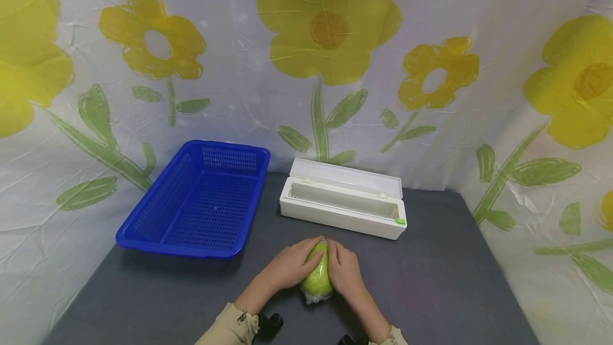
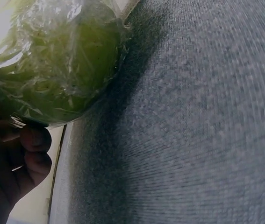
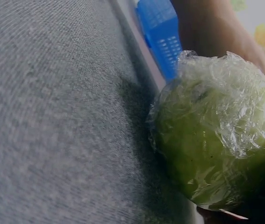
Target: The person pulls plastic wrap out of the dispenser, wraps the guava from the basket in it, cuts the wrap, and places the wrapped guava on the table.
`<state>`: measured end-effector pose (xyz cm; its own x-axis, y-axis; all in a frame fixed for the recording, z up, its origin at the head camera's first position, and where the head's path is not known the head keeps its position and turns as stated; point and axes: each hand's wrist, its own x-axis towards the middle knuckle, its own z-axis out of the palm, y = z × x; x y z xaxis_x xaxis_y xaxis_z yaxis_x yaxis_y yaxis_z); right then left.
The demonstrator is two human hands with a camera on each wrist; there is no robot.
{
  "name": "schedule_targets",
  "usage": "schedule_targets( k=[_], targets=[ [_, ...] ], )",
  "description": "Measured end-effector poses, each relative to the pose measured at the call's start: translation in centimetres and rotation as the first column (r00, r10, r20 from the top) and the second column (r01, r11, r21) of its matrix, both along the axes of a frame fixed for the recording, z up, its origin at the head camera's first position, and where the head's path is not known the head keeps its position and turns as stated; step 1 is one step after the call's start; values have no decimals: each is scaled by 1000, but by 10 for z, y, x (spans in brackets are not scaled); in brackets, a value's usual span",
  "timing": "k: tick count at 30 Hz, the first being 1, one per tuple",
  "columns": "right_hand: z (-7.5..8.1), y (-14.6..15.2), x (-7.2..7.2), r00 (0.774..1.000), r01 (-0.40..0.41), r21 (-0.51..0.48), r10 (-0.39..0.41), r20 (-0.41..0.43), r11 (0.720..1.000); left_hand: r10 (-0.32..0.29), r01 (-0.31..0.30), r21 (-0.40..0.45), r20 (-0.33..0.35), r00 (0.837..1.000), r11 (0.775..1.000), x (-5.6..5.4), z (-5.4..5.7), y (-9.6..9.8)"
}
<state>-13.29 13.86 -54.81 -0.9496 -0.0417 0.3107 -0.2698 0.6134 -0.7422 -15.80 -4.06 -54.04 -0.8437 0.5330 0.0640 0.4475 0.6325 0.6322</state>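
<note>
A green pear wrapped in clear plastic film is held between both hands, just above the grey table. My left hand grips it from the left, thumb across its front. On the other side, my right hand holds it with fingers near its narrow top. Crumpled film bunches at the pear's broad end in the right wrist view. In the left wrist view the wrapped pear fills the upper left, and curled fingers show below it.
Behind the hands stands a long white cling film box, its lid raised and a green piece at its right end. A blue perforated basket sits at the back left. A flower-printed curtain hangs around the grey table.
</note>
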Motion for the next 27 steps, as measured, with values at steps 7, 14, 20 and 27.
schedule_targets(
  k=[7, 14, 20, 27],
  targets=[
    [-33, 8, -13, 998, -25, 20, 26, -55, 999, -14, 14, 36, 6, 1000, 999, 0, 0, -2],
    [-11, 1, -1, 999, -35, -53, 34, -29, 998, 10, -13, 62, 40, 999, 998, 2, 0, -1],
    [10, -6, 8, 995, 28, -101, -18, 95, 994, 128, -136, 101, 84, 988, 985, 4, 1, 7],
    [14, -10, 8, 987, 22, -104, -5, 163, 994, 184, -225, 197, 207, 961, 954, 6, -3, 17]
  ],
)
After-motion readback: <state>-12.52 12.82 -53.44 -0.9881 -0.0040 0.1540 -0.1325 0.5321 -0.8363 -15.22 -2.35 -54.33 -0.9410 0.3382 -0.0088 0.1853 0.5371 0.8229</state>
